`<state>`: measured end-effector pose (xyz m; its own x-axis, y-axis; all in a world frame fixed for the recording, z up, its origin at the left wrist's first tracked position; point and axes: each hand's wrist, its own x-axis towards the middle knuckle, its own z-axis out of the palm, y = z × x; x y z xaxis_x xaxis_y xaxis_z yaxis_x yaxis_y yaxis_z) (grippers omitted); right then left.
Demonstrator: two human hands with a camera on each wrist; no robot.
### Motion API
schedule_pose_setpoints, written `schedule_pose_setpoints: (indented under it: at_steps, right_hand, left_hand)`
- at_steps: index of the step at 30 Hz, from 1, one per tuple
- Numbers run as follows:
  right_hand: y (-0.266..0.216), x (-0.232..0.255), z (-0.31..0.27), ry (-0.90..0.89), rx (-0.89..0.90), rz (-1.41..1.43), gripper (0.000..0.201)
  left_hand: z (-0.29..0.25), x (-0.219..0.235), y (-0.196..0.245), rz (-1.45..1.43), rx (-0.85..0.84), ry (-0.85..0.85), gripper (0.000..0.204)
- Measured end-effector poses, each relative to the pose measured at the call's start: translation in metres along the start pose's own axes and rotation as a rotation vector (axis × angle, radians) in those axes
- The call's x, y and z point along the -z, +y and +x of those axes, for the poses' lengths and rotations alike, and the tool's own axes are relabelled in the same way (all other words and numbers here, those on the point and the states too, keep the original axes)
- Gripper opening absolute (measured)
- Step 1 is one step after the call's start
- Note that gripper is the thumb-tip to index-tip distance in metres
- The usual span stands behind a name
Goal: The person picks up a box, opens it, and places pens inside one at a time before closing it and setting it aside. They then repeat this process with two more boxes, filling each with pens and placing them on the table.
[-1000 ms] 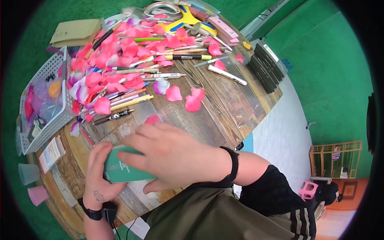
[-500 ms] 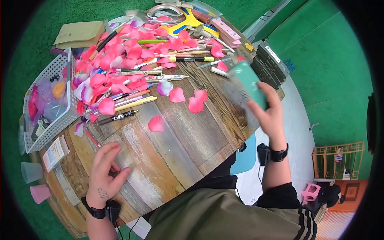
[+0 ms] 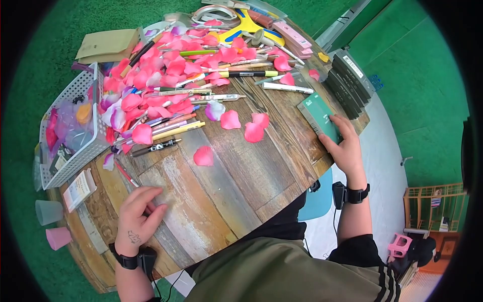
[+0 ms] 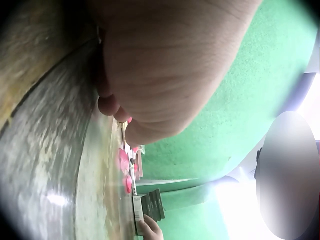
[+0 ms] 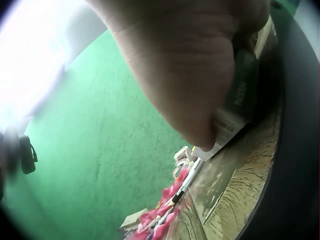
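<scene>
At the table's right side, the right hand [image 3: 346, 148] holds a flat green box [image 3: 317, 115] by its near end, thumb on one long side and fingers over the other. The box lies on or just above the wood beside a row of dark boxes [image 3: 347, 83]. In the right wrist view the palm [image 5: 175, 65] covers much of the box [image 5: 232, 120]. The left hand [image 3: 138, 219] rests at the table's near left with loosely bent fingers, nothing visible in them, close to a thin red pen [image 3: 126, 173]. The left wrist view shows its palm [image 4: 160, 65] low over the table.
Pink petals [image 3: 176, 65] and many pens cover the back left. A white basket [image 3: 75, 156] holds plastic bags. A small pack [image 3: 79, 190] lies in front of it. Loose petals [image 3: 230, 120] and a white pen [image 3: 288, 88] lie between the pile and the green box.
The right hand has carried the green box from beside the left hand to the table's right side, and lowered it near the dark boxes. The left hand has let go of the box.
</scene>
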<state>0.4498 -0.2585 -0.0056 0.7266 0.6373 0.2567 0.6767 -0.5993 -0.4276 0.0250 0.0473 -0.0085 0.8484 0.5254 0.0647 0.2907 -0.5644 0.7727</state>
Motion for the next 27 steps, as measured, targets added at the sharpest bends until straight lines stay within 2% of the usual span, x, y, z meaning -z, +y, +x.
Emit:
schedule_pose_setpoints:
  at_steps: [2,7,10,13,16,19,22,25,26,27]
  right_hand:
    - [-0.004,0.000,0.004,-0.019,0.017,0.013,0.057]
    - [0.023,-0.002,0.002,0.095,0.075,-0.210,0.048]
    - [0.026,-0.008,0.005,0.133,0.124,-0.331,0.044]
    - [0.022,-0.018,0.012,0.160,0.088,-0.434,0.041]
    - [0.018,-0.016,0.025,0.116,0.061,-0.535,0.044]
    - [0.003,-0.010,0.023,0.083,0.225,-0.229,0.041]
    - [-0.020,-0.026,-0.006,-0.121,0.004,0.455,0.034]
    - [-0.028,-0.033,-0.022,-0.334,-0.198,0.574,0.027]
    - [-0.025,-0.041,-0.024,-0.271,-0.113,0.584,0.026]
    - [-0.022,-0.052,-0.029,-0.207,-0.031,0.596,0.025]
  left_hand:
    - [0.000,0.000,0.000,-0.005,-0.002,0.013,0.036]
    - [-0.001,0.001,-0.003,-0.012,0.009,0.038,0.032]
    - [0.003,-0.002,-0.008,0.046,-0.032,0.136,0.032]
    - [0.005,-0.001,-0.005,0.024,-0.043,0.159,0.033]
    - [0.005,-0.001,-0.008,0.008,0.025,0.132,0.033]
    - [0.005,0.003,-0.011,-0.043,0.078,0.117,0.034]
    - [-0.009,0.004,-0.004,-0.110,0.122,0.130,0.035]
    - [-0.040,0.009,0.008,-0.019,0.207,0.059,0.029]
    - [-0.052,0.012,0.012,0.036,0.233,0.024,0.028]
    - [-0.067,0.009,0.010,0.127,0.122,0.074,0.023]
